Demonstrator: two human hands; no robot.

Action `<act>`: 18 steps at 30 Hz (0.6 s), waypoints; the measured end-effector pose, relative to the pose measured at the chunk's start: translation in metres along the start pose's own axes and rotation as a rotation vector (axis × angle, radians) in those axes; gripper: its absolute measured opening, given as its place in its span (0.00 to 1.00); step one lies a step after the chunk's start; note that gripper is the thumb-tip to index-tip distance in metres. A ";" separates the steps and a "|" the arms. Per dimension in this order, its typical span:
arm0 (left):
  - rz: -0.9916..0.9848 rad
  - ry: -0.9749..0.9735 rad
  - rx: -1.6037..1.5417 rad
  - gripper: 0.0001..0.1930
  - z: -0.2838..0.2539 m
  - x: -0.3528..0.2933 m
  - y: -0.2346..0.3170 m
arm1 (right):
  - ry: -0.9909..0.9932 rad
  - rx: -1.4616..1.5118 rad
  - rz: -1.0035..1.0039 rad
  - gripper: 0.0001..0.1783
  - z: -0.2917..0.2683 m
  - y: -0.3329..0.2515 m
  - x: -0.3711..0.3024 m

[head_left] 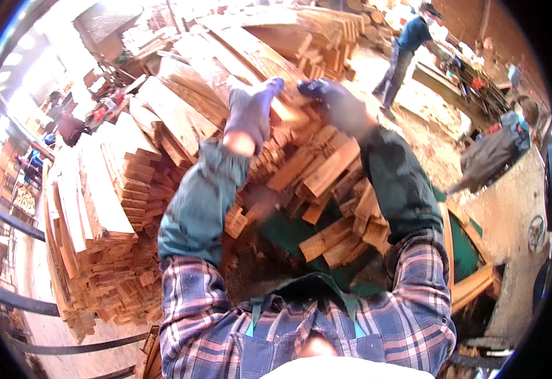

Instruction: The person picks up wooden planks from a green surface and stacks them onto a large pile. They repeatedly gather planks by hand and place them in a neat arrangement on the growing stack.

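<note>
Both my hands reach forward over stacked sawn wood, in work gloves and green sleeve covers. My left hand (250, 114), in a grey-purple glove, has its fingers closed at the near end of the pile. Opposite it is my right hand (339, 104), in a dark blue glove, blurred, with its fingers bent inward. Between the two hands lies a short wooden board (293, 115), smeared by motion, and both hands seem to grip it. Just beyond my fingers a long plank (257, 54) rests on the pile. The undersides of my fingers are hidden.
Stacked planks (102, 189) rise on my left. Loose short wood pieces (332, 167) lie over a green surface (282, 237) close to my body. A person (405, 54) stands at far right beside a cluttered bench (440, 79). Dark metal rails (20, 297) run along the left.
</note>
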State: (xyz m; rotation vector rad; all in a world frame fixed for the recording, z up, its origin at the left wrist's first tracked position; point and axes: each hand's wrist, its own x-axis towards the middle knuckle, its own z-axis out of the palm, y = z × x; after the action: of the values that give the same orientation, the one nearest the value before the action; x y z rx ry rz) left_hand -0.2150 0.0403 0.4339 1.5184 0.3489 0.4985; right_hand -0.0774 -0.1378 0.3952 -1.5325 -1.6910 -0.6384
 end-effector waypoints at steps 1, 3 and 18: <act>0.513 -0.047 0.334 0.25 -0.001 -0.037 -0.009 | -0.075 0.599 0.540 0.21 -0.009 -0.036 -0.025; 0.682 -0.137 0.090 0.14 0.007 -0.090 -0.041 | 0.225 1.168 0.981 0.32 -0.024 -0.114 -0.075; -0.292 -1.012 0.039 0.44 0.120 -0.277 -0.223 | 1.004 0.906 1.165 0.48 0.037 -0.371 -0.352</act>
State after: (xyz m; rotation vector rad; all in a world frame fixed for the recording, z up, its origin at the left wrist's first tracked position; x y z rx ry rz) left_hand -0.3691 -0.2016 0.1912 1.5326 -0.2176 -0.5225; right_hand -0.4490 -0.3805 0.1378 -0.9427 -0.0920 0.0698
